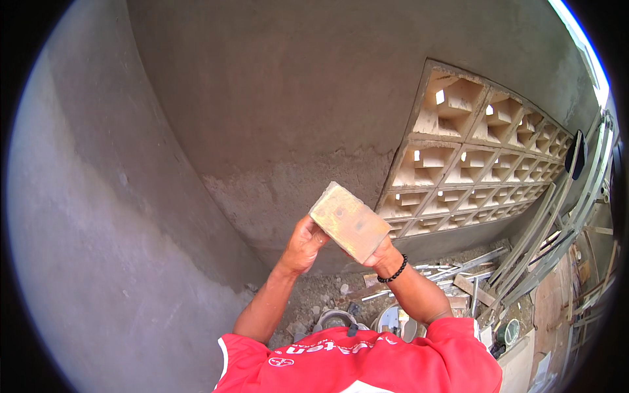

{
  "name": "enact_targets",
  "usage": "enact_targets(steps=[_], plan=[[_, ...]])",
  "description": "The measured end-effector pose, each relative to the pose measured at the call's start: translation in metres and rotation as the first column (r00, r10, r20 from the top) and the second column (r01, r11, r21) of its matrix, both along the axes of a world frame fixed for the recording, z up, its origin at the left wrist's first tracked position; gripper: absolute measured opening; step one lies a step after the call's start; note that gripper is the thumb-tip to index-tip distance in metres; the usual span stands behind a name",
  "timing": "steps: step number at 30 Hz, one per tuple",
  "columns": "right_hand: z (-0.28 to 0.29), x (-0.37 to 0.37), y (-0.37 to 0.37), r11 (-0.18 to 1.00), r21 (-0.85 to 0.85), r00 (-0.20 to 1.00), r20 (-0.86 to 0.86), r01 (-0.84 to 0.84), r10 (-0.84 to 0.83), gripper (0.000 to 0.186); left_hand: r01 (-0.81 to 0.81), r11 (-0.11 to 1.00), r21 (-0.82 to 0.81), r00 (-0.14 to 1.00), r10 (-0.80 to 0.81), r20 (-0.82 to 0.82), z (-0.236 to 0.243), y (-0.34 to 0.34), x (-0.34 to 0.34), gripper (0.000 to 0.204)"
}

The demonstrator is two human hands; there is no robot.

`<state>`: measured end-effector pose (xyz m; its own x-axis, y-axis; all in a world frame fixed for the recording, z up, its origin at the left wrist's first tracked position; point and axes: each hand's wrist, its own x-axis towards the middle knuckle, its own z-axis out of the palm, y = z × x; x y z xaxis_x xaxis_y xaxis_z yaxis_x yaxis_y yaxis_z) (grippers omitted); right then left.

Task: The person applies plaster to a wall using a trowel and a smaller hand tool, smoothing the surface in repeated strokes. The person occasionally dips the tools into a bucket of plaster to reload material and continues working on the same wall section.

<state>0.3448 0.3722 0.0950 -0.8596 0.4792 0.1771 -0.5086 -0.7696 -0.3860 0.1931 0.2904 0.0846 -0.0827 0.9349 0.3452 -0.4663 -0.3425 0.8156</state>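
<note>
With our left hand [305, 245] and right hand [381, 254], we grip a tan rectangular slab [350, 223] near a grey wall [275, 98].

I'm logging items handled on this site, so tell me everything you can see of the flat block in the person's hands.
The flat block is roughly rectangular, tan and yellowish with grayish smudges and two darker spots on its broad face. Its edges look worn and show some thickness; wood, stone or something else, I can't tell. It is held slanted, long sides running from upper left to lower right in the picture. The left hand holds its left side, the right hand its lower right end.
</note>
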Motion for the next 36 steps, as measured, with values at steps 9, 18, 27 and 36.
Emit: enact_targets(steps=[9, 18, 27, 36], plan=[[-0.051, 0.037, 0.048, 0.388, 0.916, 0.496, 0.386, -0.104, -0.778, 0.022, -0.211, 0.975, 0.067, 0.943, 0.221, -0.248, 0.023, -0.020, -0.002, 0.043], [0.031, 0.041, 0.036, 0.037, 0.995, 0.622, -0.029, 0.093, -0.783, 0.025, -0.588, 0.683, 0.434, 0.331, 0.693, -0.641, 0.037, -0.027, -0.022, 0.029], [-0.043, 0.086, 0.057, 0.026, 0.990, 0.460, 0.087, -0.139, -0.883, 0.024, -0.625, -0.114, 0.772, -0.451, 0.860, -0.238, 0.168, 0.062, -0.138, 0.032], [-0.100, 0.144, 0.062, 0.137, 0.950, 0.278, 0.216, -0.279, -0.936, 0.021, -0.601, -0.274, 0.751, -0.660, 0.700, -0.273, 0.131, 0.138, -0.129, 0.036]])
